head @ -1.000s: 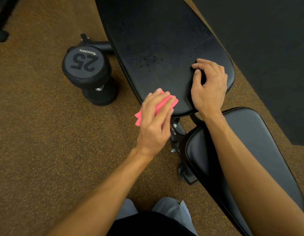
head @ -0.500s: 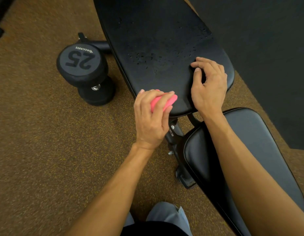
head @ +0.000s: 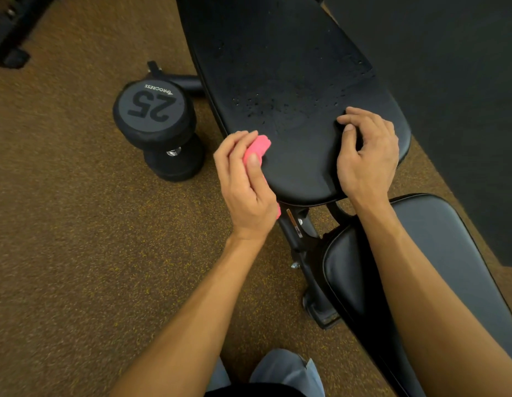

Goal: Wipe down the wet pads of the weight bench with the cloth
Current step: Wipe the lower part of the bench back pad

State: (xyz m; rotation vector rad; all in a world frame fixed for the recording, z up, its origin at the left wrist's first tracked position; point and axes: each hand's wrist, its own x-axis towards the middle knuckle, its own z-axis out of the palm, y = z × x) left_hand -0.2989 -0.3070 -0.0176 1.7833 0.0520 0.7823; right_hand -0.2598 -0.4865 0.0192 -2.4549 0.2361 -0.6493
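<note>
brown speckled floor (head: 77, 224), dumbbell (head: 156, 124) at left; left hand (head: 244, 184) clamped on the pink cloth (head: 256, 149) at the back pad's (head: 277, 53) lower-left edge; right hand (head: 366, 156) loosely curled, braced on it; droplets (head: 277, 104) at centre remain, so wiping looks barely begun; seat pad (head: 449, 253) untouched.

Soft pink cloth (head: 256, 150); smooth, droplet-beaded vinyl back pad (head: 292, 90).

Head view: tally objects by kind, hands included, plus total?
Bench pads: 2, back pad and seat pad
Dumbbells: 1, the 25 dumbbell
Cloths: 1, pink cloth held in the left hand
Hands: 2, left hand and right hand
Total: 6
</note>
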